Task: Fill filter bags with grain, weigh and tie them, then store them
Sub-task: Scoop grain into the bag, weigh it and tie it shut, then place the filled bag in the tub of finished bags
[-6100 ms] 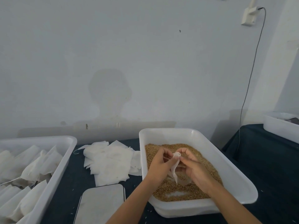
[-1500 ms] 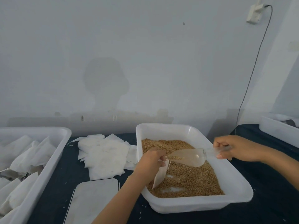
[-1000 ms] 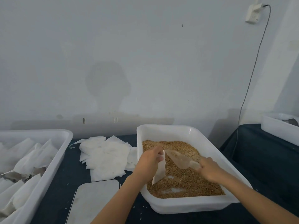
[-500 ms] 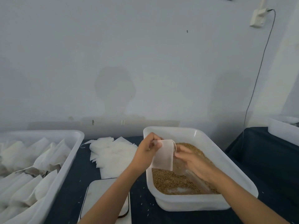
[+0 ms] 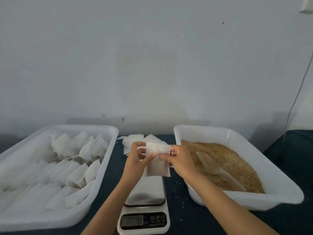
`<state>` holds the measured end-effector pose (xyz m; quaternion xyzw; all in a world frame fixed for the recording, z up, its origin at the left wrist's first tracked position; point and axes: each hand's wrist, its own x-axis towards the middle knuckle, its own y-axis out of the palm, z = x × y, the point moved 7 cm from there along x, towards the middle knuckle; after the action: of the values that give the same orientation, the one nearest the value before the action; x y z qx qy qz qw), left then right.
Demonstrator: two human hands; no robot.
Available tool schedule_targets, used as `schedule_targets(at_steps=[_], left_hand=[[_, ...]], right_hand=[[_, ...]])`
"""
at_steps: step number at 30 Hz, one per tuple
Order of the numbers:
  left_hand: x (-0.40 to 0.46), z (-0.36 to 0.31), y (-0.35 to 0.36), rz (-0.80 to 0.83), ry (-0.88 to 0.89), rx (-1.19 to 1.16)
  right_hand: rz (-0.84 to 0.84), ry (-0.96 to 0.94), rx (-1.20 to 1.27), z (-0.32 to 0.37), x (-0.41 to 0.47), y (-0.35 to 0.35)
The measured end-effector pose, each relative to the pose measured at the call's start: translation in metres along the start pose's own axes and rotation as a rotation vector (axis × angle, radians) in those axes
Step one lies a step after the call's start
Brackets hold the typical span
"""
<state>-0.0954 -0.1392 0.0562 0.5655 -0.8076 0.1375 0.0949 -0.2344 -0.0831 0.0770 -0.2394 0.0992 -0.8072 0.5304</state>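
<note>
— Two big white tubs, one to each side of the hands. The storage tub [image 5: 55, 167] out past the left hand holds tied bags [image 5: 79, 160] lying in rows; its near corner is cut off by the edge of view.

— And the other?

— The grain tub [image 5: 237, 133] beside the right hand, with brown grain [image 5: 228, 160] in it and a clear scoop [image 5: 215, 167] lying on top, hard to make out against the grain.

— Below the hands?

— The scale [image 5: 145, 200], its plate partly hidden by the left forearm. Its display is too blurred to read.

— The bag itself?

— The filter bag [image 5: 157, 160] hangs upright between both hands, above the scale's far end, long axis vertical, mouth up, darker in the lower half. The left hand [image 5: 137, 158] pinches its upper left edge; the right hand [image 5: 179, 158] pinches the upper right corner, a drawstring looped there. Beyond the knuckles a pile of empty bags [image 5: 133, 141] is mostly covered by the hands.
</note>
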Motion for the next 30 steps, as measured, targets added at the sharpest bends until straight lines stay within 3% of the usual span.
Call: schedule_targets(at_steps=[8, 14, 22, 30], left_hand=[[-0.018, 0.046, -0.034, -0.055, -0.065, 0.303], [-0.017, 0.057, -0.035, -0.024, -0.050, 0.381], [-0.008, 0.044, -0.049, -0.105, 0.023, 0.263], [-0.005, 0.043, -0.059, -0.183, 0.034, 0.303]], right_hand=[[0.031, 0.052, -0.041, -0.028, -0.009, 0.052], [0.034, 0.037, -0.067, -0.037, -0.013, 0.058], [-0.053, -0.023, 0.036, -0.026, -0.005, 0.037], [-0.135, 0.001, 0.090, -0.032, -0.004, 0.033]])
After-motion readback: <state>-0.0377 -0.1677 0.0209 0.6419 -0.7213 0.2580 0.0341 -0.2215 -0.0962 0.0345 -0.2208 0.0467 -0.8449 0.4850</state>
